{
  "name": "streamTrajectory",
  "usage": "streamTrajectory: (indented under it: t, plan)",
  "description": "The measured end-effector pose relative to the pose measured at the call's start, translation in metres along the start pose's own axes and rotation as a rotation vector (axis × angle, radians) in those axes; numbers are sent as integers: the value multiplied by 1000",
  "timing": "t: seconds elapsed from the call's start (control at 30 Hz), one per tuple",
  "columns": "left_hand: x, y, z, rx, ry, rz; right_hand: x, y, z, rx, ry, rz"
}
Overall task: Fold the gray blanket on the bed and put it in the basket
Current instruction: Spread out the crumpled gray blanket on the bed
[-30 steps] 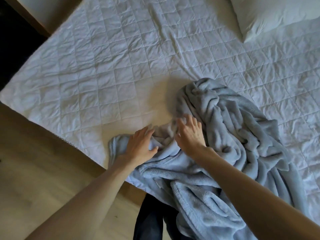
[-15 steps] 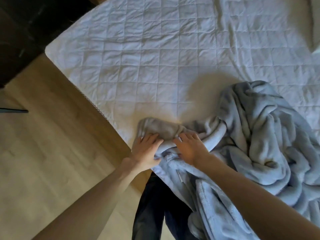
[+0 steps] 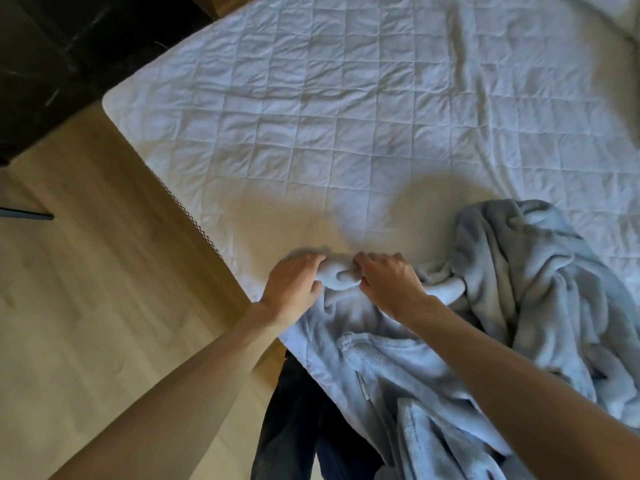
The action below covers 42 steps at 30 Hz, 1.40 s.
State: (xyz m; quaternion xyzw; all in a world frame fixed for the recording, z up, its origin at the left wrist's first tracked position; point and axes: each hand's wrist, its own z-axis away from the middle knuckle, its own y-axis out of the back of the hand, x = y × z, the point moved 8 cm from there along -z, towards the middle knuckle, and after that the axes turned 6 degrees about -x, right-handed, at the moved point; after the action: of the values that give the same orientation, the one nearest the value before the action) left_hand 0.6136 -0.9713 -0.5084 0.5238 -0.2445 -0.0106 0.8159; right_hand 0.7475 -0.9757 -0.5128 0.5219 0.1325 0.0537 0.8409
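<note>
The gray blanket [image 3: 519, 306] lies crumpled at the near right of the bed [image 3: 346, 116], part of it hanging over the bed's near edge. My left hand [image 3: 294, 289] and my right hand [image 3: 388, 282] are side by side on a bunched edge of the blanket near the mattress edge. The fingers of both hands curl round that rolled edge, and a short stretch of fabric shows between them. No basket is in view.
A white quilted mattress cover spans the bed, with its corner [image 3: 110, 102] at the left. Wooden floor [image 3: 86, 306] lies to the left. Dark furniture [image 3: 52, 64] stands at the top left. My dark trousers [image 3: 294, 427] are below the bed edge.
Both hands have closed on the blanket's edge and bunched it into a roll. The view has swung left, showing more floor and the bed corner.
</note>
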Motion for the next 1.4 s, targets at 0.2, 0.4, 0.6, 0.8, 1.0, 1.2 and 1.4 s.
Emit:
streamTrajectory:
  t: [0.2,0.4,0.6,0.8,1.0,1.2,1.4]
  plan:
    - [-30,50,-47,56,113,56,2,46,-48,145,-25,-79]
    - [-64,74,-104,49,110,5,-6,54,-90,293,-40,-68]
    - [-80,46,-133,-74,60,13,0,8,-117,110,-82,28]
    - [-92,22,-139,-144,-10,-136,28,7,-130,137,-162,34]
    - [-100,42,-148,14,69,-6,57,23,-142,101,-292,-33]
    - [-105,49,-156,96,138,103,24,24,-147,199,-133,7]
    - [-116,43,-152,69,140,134,5,30,-154,338,-66,-10]
